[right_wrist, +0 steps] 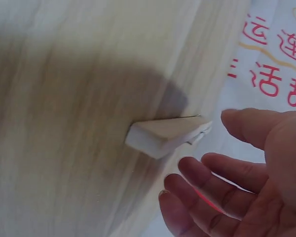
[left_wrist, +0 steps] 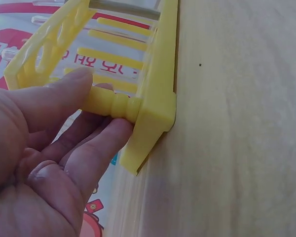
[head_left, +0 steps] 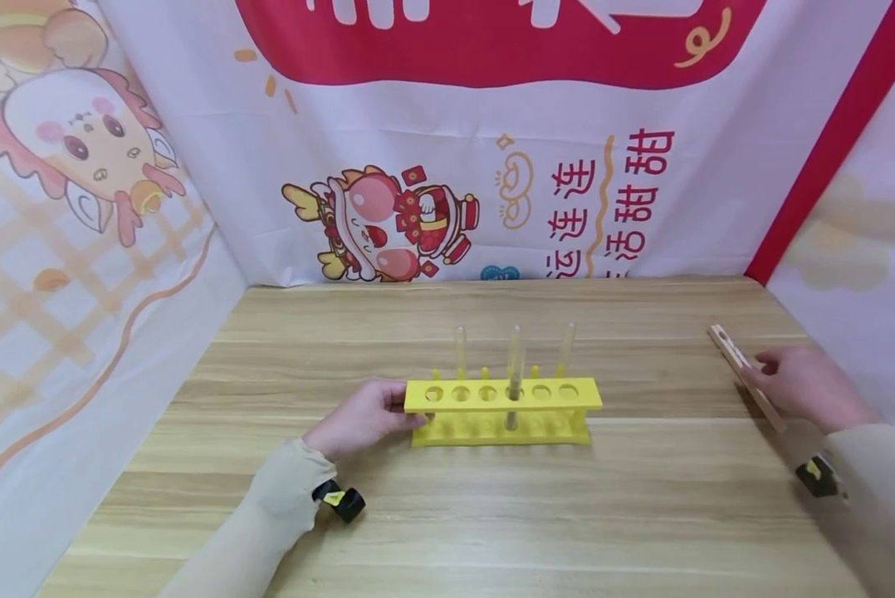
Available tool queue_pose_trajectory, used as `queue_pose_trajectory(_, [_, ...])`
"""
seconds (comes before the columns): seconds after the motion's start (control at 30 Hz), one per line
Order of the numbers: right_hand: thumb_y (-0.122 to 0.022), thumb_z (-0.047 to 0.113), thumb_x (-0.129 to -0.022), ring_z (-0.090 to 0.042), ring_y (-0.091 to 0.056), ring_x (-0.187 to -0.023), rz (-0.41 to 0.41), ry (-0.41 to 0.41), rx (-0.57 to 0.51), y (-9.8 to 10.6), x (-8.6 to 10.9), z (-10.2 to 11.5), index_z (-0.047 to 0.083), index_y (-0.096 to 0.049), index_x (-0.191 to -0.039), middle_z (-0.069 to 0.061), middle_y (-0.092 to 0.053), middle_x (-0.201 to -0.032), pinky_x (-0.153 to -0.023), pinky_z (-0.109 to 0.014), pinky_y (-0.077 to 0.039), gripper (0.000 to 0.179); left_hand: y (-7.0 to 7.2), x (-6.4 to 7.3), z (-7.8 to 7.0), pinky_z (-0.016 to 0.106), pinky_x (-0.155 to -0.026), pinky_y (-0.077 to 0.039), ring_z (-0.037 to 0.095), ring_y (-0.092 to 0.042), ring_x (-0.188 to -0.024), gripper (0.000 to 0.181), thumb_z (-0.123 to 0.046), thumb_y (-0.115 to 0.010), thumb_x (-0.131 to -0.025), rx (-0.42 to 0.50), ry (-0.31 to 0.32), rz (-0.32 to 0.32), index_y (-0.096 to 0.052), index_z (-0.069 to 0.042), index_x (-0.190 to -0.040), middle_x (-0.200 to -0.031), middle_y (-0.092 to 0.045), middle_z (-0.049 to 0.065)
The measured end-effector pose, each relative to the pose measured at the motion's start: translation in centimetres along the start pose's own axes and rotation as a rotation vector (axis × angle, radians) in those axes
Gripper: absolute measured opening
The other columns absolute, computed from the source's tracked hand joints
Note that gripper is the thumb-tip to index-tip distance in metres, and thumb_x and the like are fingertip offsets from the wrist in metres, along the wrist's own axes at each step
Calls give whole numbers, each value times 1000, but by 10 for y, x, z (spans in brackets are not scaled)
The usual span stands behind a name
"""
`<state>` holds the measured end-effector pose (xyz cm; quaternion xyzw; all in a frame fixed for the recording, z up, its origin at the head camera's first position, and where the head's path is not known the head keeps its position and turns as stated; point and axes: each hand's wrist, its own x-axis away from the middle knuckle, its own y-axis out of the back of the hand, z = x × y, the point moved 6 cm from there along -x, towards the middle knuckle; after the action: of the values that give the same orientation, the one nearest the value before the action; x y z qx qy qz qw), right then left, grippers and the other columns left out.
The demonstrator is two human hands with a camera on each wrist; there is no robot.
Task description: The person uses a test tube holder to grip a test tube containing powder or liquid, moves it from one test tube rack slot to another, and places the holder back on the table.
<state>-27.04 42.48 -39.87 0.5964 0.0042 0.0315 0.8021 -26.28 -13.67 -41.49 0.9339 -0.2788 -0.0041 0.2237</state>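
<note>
A yellow test tube rack [head_left: 503,396] stands on the table. My left hand [head_left: 361,418] holds its left end; in the left wrist view the thumb and fingers close around the yellow end post [left_wrist: 111,102]. One test tube [head_left: 515,382] stands in a hole of the rack, greyish in its lower part. Clear test tubes [head_left: 460,349] rise behind the top plate, among the yellow pegs. At the far right, a wooden test tube clamp [head_left: 733,353] lies on the table. Beside it is my right hand [head_left: 806,386], its fingers loosely bent and apart from the clamp [right_wrist: 160,136] in the right wrist view.
The wood-grain table [head_left: 492,515] ends at the back against a printed white and red cloth [head_left: 432,124]. More printed cloth hangs along the left side [head_left: 81,274] and the right side [head_left: 866,241].
</note>
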Motion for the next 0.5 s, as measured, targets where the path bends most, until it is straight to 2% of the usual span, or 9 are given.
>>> queue_pose_trajectory(0.1, [-68, 35, -92, -19, -49, -62, 21, 8, 0, -3, -1, 0, -1, -69, -92, -2, -59, -69, -54, -33, -40, 36, -1, 0, -1, 34, -92, -52, 16, -64, -107, 28, -12, -73, -91, -11, -7, 0, -70, -14, -118, -116, -70, 0])
queue_pose_trajectory(0.23, [-68, 36, -93, -18, -44, -59, 0, 19, 2, -4, 1, 3, 9, -62, -73, 2, -50, -61, -52, -33, -36, 34, -3, 0, -1, 34, -92, -52, 16, -64, -106, 28, -10, -73, -90, -15, -13, -6, -70, -14, -118, -115, -70, -1])
queue_pose_trajectory(0.33, [-69, 35, -92, -18, -44, -58, -18, 20, 15, -4, 2, 4, 9, -64, -71, 2, -51, -60, -52, -33, -36, 34, -5, 0, -2, 34, -93, -52, 15, -64, -107, 29, -9, -72, -91, -14, -10, -11, -69, -14, -119, -116, -70, -1])
queue_pose_trajectory(0.5, [-71, 29, -90, -21, -48, -61, -35, -2, 29, -5, 1, 2, 4, -71, -79, -3, -60, -67, -54, -34, -39, 27, -5, 2, -4, 34, -93, -51, 14, -64, -106, 29, -9, -71, -92, -49, -13, -26, -68, -15, -120, -115, -70, -2])
